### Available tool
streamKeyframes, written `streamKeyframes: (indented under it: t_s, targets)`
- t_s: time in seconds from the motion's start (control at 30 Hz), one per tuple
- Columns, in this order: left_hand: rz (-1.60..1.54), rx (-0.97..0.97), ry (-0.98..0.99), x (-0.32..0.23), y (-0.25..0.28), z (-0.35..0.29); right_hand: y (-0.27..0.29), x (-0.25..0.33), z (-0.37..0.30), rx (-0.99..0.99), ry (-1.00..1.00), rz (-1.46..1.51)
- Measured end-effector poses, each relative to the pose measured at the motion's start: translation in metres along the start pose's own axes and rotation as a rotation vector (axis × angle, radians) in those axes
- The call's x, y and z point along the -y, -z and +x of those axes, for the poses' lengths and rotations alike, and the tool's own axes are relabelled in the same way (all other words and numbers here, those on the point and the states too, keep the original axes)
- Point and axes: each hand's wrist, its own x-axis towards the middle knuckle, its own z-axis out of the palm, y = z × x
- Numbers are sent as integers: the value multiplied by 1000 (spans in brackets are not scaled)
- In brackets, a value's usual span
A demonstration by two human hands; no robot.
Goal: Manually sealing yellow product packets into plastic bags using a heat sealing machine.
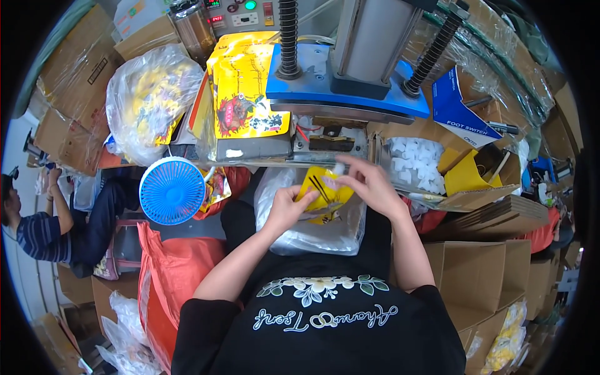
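Observation:
My left hand (287,207) pinches a yellow printed pouch (320,189) by its left side, above my lap. At the pouch's upper right corner, the thumb and forefinger of my right hand (372,187) close around a small white plastic spout (339,169); the fingertips are slightly blurred. Whether the spout sits inside the pouch's edge I cannot tell. Beneath the pouch, a clear plastic bag (281,234) with more yellow packaging lies across my lap. Straight ahead stands a press with a blue plate (350,97), over a metal bed (331,145).
White plastic spouts (415,164) fill a tray right of the press. Yellow pouches (240,94) are stacked left of it. A blue fan (172,190) stands nearer, above a red bag (178,262). Cardboard boxes (472,269) crowd the right. Another person (47,225) sits far left.

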Motion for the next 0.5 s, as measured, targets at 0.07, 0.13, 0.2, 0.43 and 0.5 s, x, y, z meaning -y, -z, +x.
streamKeyframes:
  t_s: [0.07, 0.13, 0.2, 0.43, 0.5]
  targets:
    - [-146, -69, 21, -12, -6, 13, 10, 0, -2, -239, -79, -125]
    - [-257, -64, 65, -16, -11, 30, 23, -13, -8, -443, -57, -234]
    - [-483, -57, 169, -29, -13, 40, 40, -18, -15, -541, -99, -381]
    - [-621, -72, 245, -29, -6, 65, 39, -68, -30, -416, -164, -753]
    - [-56, -12, 4, -32, 21, 70, 38, -66, -28, -407, -123, -760]
